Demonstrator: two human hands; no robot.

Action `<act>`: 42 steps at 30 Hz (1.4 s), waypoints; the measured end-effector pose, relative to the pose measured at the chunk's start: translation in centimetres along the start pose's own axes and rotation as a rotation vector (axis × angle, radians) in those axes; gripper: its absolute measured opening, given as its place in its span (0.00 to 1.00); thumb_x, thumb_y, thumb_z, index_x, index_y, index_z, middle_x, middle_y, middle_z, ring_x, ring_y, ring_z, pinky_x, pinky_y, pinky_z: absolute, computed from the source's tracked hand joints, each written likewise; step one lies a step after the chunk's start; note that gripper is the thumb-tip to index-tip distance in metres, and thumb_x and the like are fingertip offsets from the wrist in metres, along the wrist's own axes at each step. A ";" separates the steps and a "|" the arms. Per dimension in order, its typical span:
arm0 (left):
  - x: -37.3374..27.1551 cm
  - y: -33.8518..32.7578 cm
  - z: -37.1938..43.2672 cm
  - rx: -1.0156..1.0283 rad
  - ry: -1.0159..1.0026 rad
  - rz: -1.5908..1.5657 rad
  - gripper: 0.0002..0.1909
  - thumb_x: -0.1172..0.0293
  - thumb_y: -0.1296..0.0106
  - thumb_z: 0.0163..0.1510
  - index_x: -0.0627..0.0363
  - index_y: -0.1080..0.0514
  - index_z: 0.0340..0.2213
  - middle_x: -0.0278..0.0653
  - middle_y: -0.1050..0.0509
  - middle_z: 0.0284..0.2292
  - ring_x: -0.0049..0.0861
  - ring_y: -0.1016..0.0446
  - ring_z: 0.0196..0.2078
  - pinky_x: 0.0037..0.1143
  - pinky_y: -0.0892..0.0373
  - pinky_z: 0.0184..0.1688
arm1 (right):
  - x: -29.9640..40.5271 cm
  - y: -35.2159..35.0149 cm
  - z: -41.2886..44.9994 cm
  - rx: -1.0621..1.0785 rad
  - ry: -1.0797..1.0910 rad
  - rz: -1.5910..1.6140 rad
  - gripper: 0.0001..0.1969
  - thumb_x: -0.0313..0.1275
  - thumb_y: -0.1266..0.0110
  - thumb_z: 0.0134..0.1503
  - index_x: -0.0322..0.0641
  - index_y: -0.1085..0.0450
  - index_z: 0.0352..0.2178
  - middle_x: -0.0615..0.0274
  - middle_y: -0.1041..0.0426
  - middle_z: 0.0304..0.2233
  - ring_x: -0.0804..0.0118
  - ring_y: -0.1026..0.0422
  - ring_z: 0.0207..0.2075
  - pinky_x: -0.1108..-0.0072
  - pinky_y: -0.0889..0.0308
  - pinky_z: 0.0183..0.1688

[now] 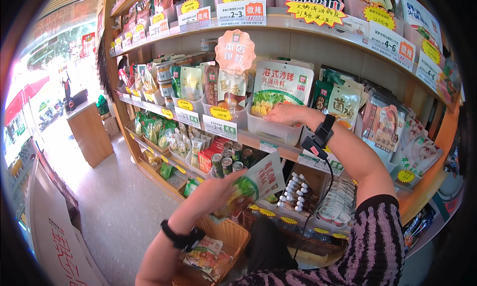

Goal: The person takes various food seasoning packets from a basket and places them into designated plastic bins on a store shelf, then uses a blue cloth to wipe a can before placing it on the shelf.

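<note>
My left hand point(218, 193) grips a food pouch point(257, 180) with a green and white printed front, tilted above a wicker basket point(242, 235). Inside that basket lie several similar pouches point(207, 254). My right hand point(285, 114) reaches to a translucent plastic bin point(274, 131) on the middle shelf. Its fingers rest at the lower front of a standing white and green soup-base pouch point(281, 85); whether they grip it cannot be told, since the fingertips are partly hidden. More pouches stand behind that one.
Bins of pouches point(343, 103) flank the right hand. Below are small cans point(227, 161), white-capped bottles point(294, 191) and flat packets point(337, 200). A round sign point(235, 51) stands out from the shelf. A black cable point(329, 181) hangs from the right wrist. A wooden counter point(89, 135) stands at left.
</note>
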State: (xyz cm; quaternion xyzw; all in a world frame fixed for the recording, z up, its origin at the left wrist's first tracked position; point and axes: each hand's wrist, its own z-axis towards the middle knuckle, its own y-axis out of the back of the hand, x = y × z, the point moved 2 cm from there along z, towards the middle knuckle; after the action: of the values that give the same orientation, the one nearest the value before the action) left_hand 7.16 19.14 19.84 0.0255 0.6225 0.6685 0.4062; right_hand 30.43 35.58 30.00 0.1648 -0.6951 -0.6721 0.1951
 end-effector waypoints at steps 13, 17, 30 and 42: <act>-1.4 1.7 15.4 0.011 -0.080 0.181 0.40 0.78 0.55 0.42 0.52 0.60 0.55 0.57 0.30 0.28 0.45 0.30 0.32 0.34 0.35 0.35 | -0.1 1.8 0.1 0.487 -0.216 0.515 0.38 0.59 0.77 0.52 0.38 0.47 0.51 0.50 0.40 0.49 0.58 0.37 0.46 0.71 0.39 0.42; -0.8 1.0 15.9 -0.079 -0.055 0.196 0.39 0.79 0.55 0.42 0.51 0.59 0.55 0.56 0.30 0.27 0.46 0.30 0.32 0.35 0.35 0.34 | -0.4 1.3 1.1 0.620 -0.196 0.609 0.37 0.60 0.78 0.51 0.46 0.51 0.53 0.47 0.45 0.51 0.49 0.39 0.48 0.63 0.38 0.44; -1.1 1.4 15.1 -0.100 -0.052 0.223 0.34 0.75 0.52 0.38 0.53 0.49 0.49 0.53 0.29 0.27 0.46 0.30 0.32 0.35 0.34 0.34 | -3.2 2.2 3.9 0.698 -0.364 0.626 0.33 0.58 0.83 0.52 0.61 0.66 0.57 0.45 0.50 0.54 0.51 0.38 0.48 0.63 0.40 0.41; 0.3 1.7 13.6 -0.029 -0.063 -0.039 0.36 0.78 0.55 0.44 0.44 0.54 0.54 0.54 0.30 0.33 0.43 0.30 0.37 0.32 0.35 0.39 | -2.1 1.5 2.1 0.679 -0.300 0.635 0.34 0.59 0.77 0.52 0.58 0.59 0.56 0.46 0.52 0.55 0.51 0.43 0.51 0.60 0.37 0.40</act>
State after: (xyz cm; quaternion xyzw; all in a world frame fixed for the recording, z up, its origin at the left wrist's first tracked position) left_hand 13.43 30.57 24.18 0.0285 0.6000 0.6682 0.4390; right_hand 31.29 38.49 31.37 -0.0996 -0.9114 -0.3311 0.2234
